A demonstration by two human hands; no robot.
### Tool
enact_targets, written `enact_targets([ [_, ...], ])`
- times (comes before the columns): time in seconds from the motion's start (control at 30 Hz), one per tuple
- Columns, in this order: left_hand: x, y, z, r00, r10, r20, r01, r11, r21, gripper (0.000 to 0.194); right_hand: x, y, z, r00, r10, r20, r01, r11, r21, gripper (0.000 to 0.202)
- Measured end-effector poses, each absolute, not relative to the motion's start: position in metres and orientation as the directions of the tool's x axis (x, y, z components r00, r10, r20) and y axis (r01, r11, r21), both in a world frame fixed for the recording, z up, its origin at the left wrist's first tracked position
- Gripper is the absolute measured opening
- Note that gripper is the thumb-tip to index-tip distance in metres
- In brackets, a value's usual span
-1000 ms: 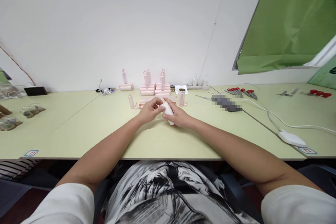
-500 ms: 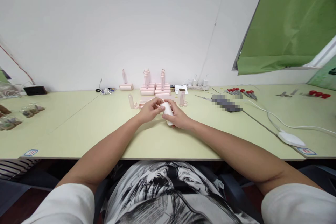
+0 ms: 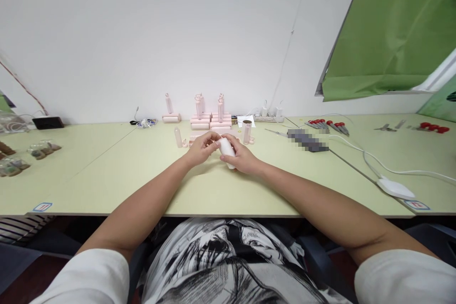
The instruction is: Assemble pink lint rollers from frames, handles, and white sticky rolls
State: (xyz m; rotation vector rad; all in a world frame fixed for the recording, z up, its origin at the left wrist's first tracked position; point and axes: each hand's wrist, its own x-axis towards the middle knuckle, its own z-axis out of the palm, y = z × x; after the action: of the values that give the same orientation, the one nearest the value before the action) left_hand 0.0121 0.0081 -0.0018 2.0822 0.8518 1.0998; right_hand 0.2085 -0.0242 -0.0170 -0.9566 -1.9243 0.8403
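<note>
Gripping a white roll (image 3: 227,153) in my right hand (image 3: 245,156), I have the fingers wrapped round its side and the thumb across it. My left hand (image 3: 203,148) is curled at the roll's upper left, fingertips at that end; I cannot tell whether they pinch it. The roll is tilted, its upper end leaning to the left, over the middle of the table (image 3: 228,194), well in from the front edge. I can't make out whether its lower end touches the surface.

Just beyond my hands lies a pink case (image 3: 193,142), mostly hidden. A pale pink tube (image 3: 178,137) stands to its left with a small pink cap (image 3: 184,143) beside it, and a pink cylinder (image 3: 246,133) with a dark top stands to the right. Toward the back edge, slim pink bottles (image 3: 220,109) stand upright by stacked pink boxes (image 3: 200,124). Off to my right are a dark grey item (image 3: 308,141), partly blurred out, and red-ended tools (image 3: 337,127).
</note>
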Motion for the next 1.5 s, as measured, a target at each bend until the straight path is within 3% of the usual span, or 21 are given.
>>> enact_targets([
  [0.2,0.009,0.015,0.000,0.313,0.811,0.494,0.449,-0.585,0.675,0.028,0.209,-0.023,-0.019,-0.357,0.886,0.297,0.320,0.415,-0.852,0.074],
  [0.33,0.003,0.029,-0.007,0.247,0.855,0.456,0.708,-0.481,0.518,0.021,0.209,-0.024,-0.019,-0.350,0.903,0.251,0.293,0.360,-0.886,0.075],
  [0.63,0.000,0.036,-0.018,0.343,0.890,0.302,0.909,-0.395,0.131,0.045,0.209,-0.022,-0.020,-0.327,0.913,0.246,0.284,0.343,-0.895,0.075],
  [0.8,0.001,0.032,-0.017,0.353,0.899,0.260,0.918,-0.386,0.090,0.055,0.208,-0.023,-0.019,-0.328,0.915,0.234,0.298,0.336,-0.894,0.074],
  [1.17,0.007,0.025,-0.011,0.280,0.912,0.299,0.956,-0.293,-0.001,0.050,0.207,-0.026,-0.015,-0.327,0.919,0.219,0.331,0.329,-0.885,0.072],
  [1.33,0.006,0.027,-0.012,0.302,0.923,0.238,0.953,-0.300,-0.048,0.053,0.206,-0.028,-0.014,-0.336,0.917,0.213,0.314,0.322,-0.893,0.073],
  [1.5,0.006,0.028,-0.011,0.318,0.933,0.165,0.948,-0.313,-0.060,0.039,0.206,-0.027,-0.014,-0.341,0.916,0.210,0.312,0.321,-0.894,0.073],
])
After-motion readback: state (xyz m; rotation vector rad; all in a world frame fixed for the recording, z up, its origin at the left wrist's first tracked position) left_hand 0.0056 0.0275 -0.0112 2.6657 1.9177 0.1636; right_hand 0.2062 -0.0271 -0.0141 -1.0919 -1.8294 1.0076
